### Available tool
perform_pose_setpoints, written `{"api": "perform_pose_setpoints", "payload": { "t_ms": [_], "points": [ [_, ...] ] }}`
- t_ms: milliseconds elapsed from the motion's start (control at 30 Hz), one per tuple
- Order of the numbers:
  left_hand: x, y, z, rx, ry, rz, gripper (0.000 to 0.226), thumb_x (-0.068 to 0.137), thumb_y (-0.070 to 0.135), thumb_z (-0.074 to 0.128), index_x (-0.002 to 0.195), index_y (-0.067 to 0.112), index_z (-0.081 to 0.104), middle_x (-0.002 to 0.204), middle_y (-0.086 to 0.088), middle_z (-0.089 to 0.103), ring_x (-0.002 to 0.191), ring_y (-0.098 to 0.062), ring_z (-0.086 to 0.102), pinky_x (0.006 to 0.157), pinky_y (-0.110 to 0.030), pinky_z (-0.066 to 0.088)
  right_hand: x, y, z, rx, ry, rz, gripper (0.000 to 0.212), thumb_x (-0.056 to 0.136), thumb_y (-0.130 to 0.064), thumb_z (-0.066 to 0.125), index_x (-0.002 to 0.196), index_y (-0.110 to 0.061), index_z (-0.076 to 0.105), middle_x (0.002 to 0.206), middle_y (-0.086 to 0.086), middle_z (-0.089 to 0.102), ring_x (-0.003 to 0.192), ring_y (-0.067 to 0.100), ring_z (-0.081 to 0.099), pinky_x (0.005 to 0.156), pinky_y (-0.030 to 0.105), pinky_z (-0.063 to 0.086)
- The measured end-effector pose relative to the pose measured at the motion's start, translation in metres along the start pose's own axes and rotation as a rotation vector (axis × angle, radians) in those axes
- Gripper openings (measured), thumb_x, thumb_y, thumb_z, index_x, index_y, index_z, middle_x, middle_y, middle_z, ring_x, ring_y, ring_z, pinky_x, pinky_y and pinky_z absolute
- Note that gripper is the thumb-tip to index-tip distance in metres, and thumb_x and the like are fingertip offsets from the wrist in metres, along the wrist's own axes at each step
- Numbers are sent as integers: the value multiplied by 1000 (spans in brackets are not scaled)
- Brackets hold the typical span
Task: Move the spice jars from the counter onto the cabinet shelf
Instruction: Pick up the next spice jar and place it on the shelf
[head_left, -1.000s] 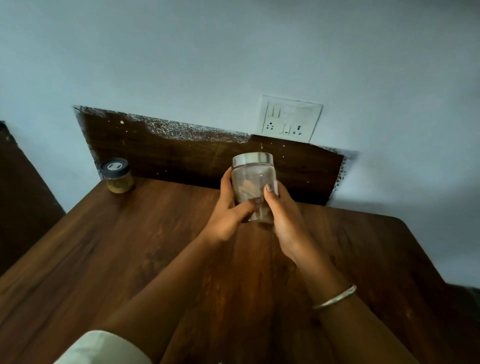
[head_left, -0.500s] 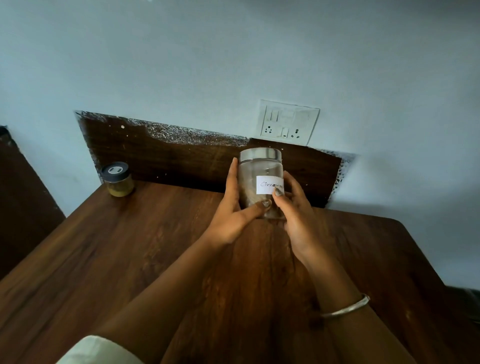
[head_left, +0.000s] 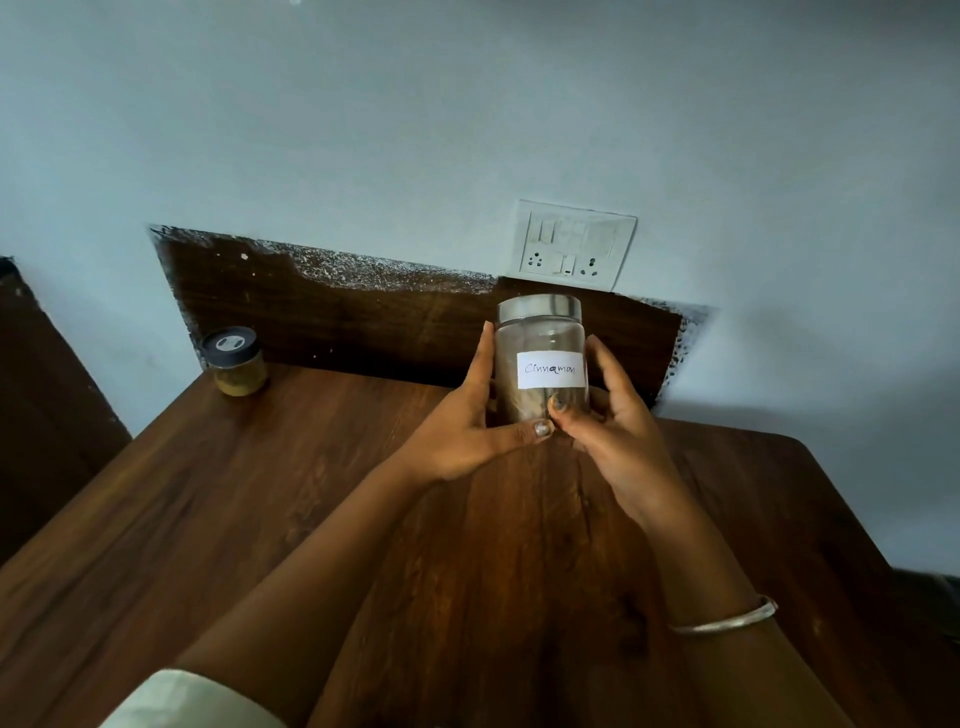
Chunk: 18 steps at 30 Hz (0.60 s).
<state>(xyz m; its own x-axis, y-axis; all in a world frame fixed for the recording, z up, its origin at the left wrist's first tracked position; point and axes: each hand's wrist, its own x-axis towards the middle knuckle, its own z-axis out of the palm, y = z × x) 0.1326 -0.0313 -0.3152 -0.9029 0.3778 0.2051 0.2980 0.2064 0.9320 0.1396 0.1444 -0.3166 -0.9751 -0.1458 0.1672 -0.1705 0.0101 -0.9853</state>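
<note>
A clear jar (head_left: 540, 353) with a silver lid and a white label reading "Cinnamon" stands upright at the back of the wooden surface (head_left: 363, 519). My left hand (head_left: 467, 426) holds its left side, thumb across the bottom front. My right hand (head_left: 613, 426) cups its right side, thumb on the lower front. The label faces me. A small jar (head_left: 236, 364) with a black lid and yellow powder sits at the back left corner, away from both hands.
A dark wooden backboard (head_left: 363, 322) runs behind the surface against a pale blue wall. A white switch and socket plate (head_left: 574, 244) is on the wall just above the held jar. Dark furniture (head_left: 47, 395) stands at the left.
The jar has been turned between both hands so its label now faces me fully. It has also shifted a little to the right and toward the backboard.
</note>
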Motion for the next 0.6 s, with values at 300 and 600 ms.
{"api": "perform_pose_setpoints", "payload": {
  "t_ms": [300, 600],
  "points": [
    [4, 4, -2, 19, 91, 61, 109, 71, 33, 72, 148, 29, -5, 123, 18, 51, 118, -5, 52, 102, -41, 43, -2, -11, -11, -79, -73, -52, 85, 66, -17, 72, 138, -39, 31, 129, -5, 51, 104, 16, 65, 76, 24, 55],
    [12, 17, 3, 105, 117, 154, 106, 73, 25, 73, 147, 28, -2, 132, -8, 49, 105, -16, 59, 88, -34, 53, -2, -20, -27, -242, 18, -98, 105, 48, -45, 83, 140, -46, 30, 121, 0, 62, 108, 18, 63, 89, 40, 53]
  ]
}}
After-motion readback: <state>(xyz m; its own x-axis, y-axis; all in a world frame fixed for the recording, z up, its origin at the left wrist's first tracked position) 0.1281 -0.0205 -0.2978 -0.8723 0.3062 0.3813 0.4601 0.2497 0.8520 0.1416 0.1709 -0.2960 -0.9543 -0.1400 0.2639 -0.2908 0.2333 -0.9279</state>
